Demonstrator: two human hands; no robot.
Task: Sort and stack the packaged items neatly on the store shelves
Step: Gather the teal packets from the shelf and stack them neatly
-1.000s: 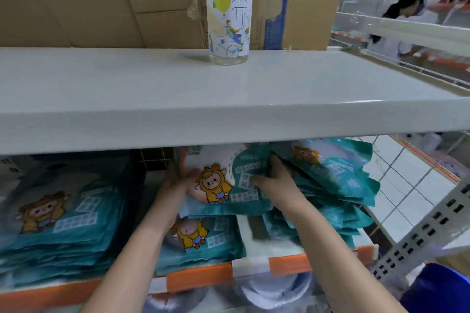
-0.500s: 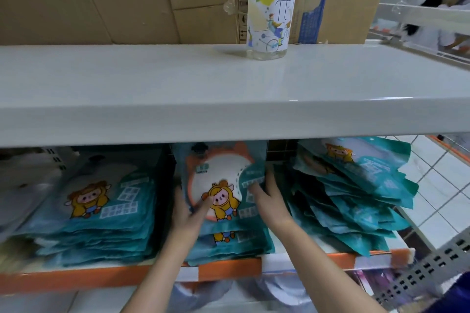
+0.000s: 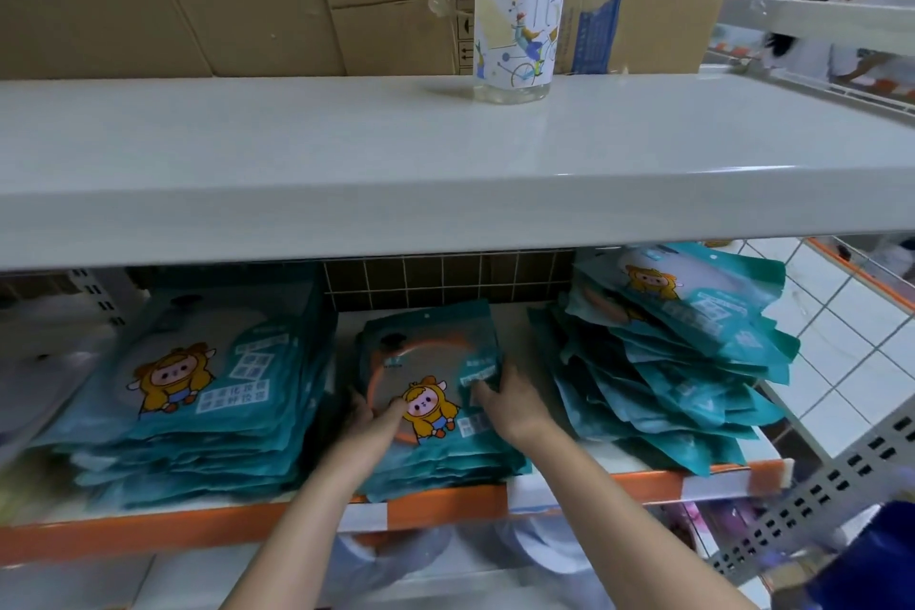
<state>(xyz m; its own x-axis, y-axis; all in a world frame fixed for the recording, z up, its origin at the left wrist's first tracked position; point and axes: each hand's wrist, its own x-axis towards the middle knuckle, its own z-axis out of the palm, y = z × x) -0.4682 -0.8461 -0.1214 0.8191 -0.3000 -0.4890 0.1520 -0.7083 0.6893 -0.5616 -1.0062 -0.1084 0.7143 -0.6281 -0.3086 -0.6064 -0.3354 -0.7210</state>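
White shelving fills the frame; on the lower shelf [image 3: 445, 503], at centre, sits a short stack of teal packets [image 3: 445, 456]. Both hands grip its top packet [image 3: 426, 362]: left hand [image 3: 369, 426] on the left edge, right hand [image 3: 512, 404] on the right. Taller teal stacks [image 3: 198, 411] flank it. A bottle [image 3: 515, 10] stands on the upper shelf [image 3: 346, 164].

Both bare forearms reach up and forward from the bottom edge, converging toward the middle. The left hand [image 3: 369, 421] lies palm down, its fingers bent at the tips and pressing downward, the thumb side turned inward. The right hand [image 3: 512, 404] sits slightly higher and just beside it, fingers curled with the thumb pointing toward the left hand. The two hands stay apart, not touching.
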